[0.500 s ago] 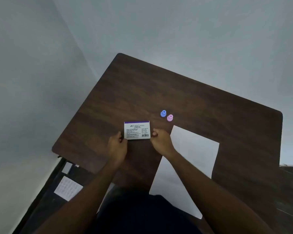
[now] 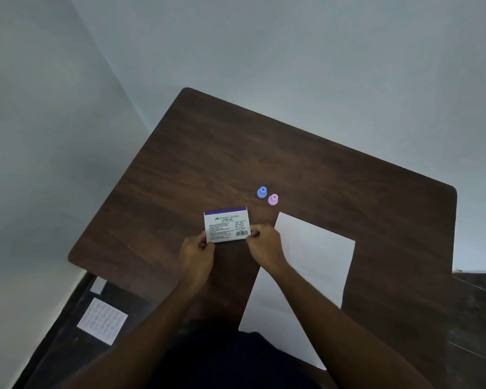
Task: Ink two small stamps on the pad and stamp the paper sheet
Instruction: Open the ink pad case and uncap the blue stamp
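Dark wood-grain surface (image 2: 306,153) set in a corner between pale walls. White paper sheet (image 2: 314,248) lies flat on its near right portion, blank, its near end passing under the right forearm. Stamp pad (image 2: 226,224), a closed case with a white printed label and purple band (brand text legible, small print not), sits left of the sheet, gripped at both near corners: left hand (image 2: 197,255) pinches the left corner, right hand (image 2: 265,244) the right. Blue stamp (image 2: 261,192) and pink stamp (image 2: 273,199) stand upright just beside each other, beyond the pad, apart from it and the sheet.
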{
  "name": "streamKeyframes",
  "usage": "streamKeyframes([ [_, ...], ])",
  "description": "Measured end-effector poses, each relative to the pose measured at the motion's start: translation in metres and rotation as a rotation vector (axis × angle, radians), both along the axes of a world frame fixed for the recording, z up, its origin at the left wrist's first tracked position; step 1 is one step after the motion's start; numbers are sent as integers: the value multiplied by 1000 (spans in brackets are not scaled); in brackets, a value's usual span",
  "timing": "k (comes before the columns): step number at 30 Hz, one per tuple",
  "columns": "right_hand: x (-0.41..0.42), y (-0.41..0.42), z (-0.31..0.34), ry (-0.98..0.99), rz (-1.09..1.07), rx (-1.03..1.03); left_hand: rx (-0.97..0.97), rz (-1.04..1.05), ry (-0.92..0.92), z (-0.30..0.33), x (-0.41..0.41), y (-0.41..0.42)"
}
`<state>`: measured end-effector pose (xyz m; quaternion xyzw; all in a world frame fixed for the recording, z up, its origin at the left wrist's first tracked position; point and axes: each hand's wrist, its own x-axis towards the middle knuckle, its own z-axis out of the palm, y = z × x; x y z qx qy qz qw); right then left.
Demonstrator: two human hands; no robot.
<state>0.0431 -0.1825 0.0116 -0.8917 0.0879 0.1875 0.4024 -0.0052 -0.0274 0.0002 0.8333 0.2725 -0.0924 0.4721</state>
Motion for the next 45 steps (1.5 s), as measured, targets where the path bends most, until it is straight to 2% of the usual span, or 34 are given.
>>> streamKeyframes([
  [3, 2, -2, -2, 10, 5, -4, -79, 40, 4, -1, 0, -4],
  [10, 12, -5, 9, -45, 33, -4, -46, 115, 14, 1, 6, 7],
  [15, 32, -3, 25, -120, 18, 1, -124, 171, -72, 21, 26, 15],
  [18, 44, -1, 31, -37, 22, 73, -167, 188, -47, 23, 40, 25],
  [22, 63, 0, 22, 224, -17, 354, -354, 189, 17, 25, 56, 29],
  [25, 71, 4, 13, 286, 0, 349, -413, 182, 33, 25, 66, 28],
  [31, 76, 13, 6, 250, -41, 234, -455, 239, 67, 12, 73, 27],
  [38, 71, 11, 0, 63, 102, 65, -445, 325, 16, -9, 66, 27],
  [42, 71, -1, 1, -262, 130, -192, -415, 274, 4, -17, 54, 32],
  [45, 81, -15, 1, -406, 92, -266, -363, 165, -48, -24, 41, 37],
])
